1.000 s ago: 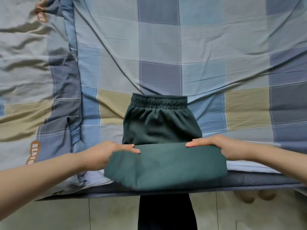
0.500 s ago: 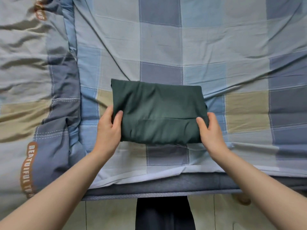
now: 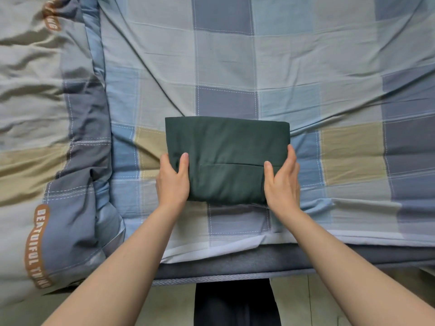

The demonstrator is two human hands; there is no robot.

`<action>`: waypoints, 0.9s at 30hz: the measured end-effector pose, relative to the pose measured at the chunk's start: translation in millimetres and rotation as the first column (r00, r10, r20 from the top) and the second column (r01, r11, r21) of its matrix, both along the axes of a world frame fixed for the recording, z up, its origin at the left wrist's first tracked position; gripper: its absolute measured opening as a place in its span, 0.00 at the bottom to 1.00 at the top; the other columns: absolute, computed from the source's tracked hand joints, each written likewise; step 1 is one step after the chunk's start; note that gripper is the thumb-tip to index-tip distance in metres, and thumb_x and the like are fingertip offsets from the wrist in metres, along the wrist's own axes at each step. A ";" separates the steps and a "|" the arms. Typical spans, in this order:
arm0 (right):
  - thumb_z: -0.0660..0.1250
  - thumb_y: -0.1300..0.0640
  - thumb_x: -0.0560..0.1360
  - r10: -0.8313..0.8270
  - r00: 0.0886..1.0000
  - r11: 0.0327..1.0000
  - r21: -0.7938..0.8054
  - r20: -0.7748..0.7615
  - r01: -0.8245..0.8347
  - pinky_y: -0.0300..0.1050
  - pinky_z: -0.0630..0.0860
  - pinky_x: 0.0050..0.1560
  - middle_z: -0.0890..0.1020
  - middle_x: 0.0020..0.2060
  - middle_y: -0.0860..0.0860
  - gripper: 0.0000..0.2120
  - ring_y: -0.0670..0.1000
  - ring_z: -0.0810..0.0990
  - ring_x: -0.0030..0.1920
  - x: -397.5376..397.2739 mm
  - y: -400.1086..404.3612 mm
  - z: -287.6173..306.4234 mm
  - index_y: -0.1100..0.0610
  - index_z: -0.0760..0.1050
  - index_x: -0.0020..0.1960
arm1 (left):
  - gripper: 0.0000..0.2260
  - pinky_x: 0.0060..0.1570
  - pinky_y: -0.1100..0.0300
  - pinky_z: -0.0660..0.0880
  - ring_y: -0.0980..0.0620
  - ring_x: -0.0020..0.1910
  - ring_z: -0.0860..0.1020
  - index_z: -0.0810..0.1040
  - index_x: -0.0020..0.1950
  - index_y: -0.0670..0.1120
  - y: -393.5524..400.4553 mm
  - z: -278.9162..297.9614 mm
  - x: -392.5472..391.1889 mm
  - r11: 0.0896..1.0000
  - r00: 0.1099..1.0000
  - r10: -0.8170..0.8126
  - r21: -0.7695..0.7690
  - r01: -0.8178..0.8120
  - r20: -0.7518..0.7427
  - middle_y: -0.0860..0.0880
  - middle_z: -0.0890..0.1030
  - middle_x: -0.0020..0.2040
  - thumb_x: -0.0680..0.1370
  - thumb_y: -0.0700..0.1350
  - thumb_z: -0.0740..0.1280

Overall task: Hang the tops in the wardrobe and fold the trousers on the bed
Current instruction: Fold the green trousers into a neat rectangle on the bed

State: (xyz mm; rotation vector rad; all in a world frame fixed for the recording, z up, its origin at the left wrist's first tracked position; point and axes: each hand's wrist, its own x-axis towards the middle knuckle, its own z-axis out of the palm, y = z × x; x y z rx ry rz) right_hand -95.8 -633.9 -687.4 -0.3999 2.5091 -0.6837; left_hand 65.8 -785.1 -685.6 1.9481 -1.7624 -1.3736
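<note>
The dark green trousers (image 3: 226, 158) lie folded into a compact rectangle on the checked bed sheet (image 3: 235, 67), near the bed's front edge. My left hand (image 3: 173, 182) holds the bundle's left edge, thumb on top and fingers along the side. My right hand (image 3: 282, 182) holds the right edge the same way. A pocket seam shows on the upper face between my thumbs. No tops and no wardrobe are in view.
A rumpled quilt (image 3: 42, 114) with orange lettering lies heaped along the left of the bed. The mattress edge (image 3: 235, 267) runs across below my forearms, with tiled floor (image 3: 329, 302) and my dark-clothed legs (image 3: 235, 304) beneath.
The near half of the trousers was folded away from me over the waistband, making a rectangle. My hands moved to its two sides, and my thumbs now lie on top.
</note>
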 end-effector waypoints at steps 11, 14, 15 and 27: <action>0.55 0.51 0.82 0.081 0.994 0.993 -0.079 -0.079 -0.087 0.46 0.64 0.51 0.71 0.67 0.52 0.20 0.55 0.73 0.62 -3.3 32.5 28.6 0.52 0.61 0.73 | 0.13 0.41 0.52 0.65 0.39 0.43 0.75 0.75 0.48 0.42 33.6 34.7 12.7 0.951 0.987 0.124 -0.296 -0.088 0.103 0.43 0.81 0.43 0.81 0.52 0.62; 0.56 0.51 0.81 0.107 0.992 0.986 -0.124 -0.067 -0.114 0.43 0.65 0.51 0.73 0.66 0.51 0.20 0.54 0.74 0.61 2.9 54.1 62.2 0.52 0.63 0.72 | 0.07 0.39 0.61 0.62 0.45 0.43 0.76 0.75 0.48 0.47 58.5 70.9 23.7 0.948 0.993 0.118 -0.299 -0.113 0.001 0.52 0.78 0.41 0.81 0.50 0.63; 0.57 0.51 0.81 0.109 0.992 0.982 -0.149 -0.064 -0.117 0.42 0.66 0.52 0.73 0.66 0.51 0.20 0.53 0.73 0.62 5.1 61.3 74.3 0.52 0.63 0.72 | 0.04 0.39 0.64 0.63 0.47 0.44 0.76 0.75 0.50 0.49 66.5 84.6 27.2 0.947 0.991 0.131 -0.293 -0.136 -0.035 0.54 0.78 0.41 0.80 0.49 0.64; 0.59 0.55 0.81 0.017 0.994 0.950 -0.308 -0.108 -0.050 0.22 0.60 0.58 0.72 0.66 0.49 0.20 0.44 0.69 0.64 14.9 181.1 336.5 0.55 0.64 0.72 | 0.14 0.70 0.62 0.66 0.55 0.69 0.72 0.76 0.68 0.45 161.0 336.8 33.3 0.900 0.959 -0.185 -0.428 0.077 -0.216 0.49 0.78 0.66 0.82 0.41 0.63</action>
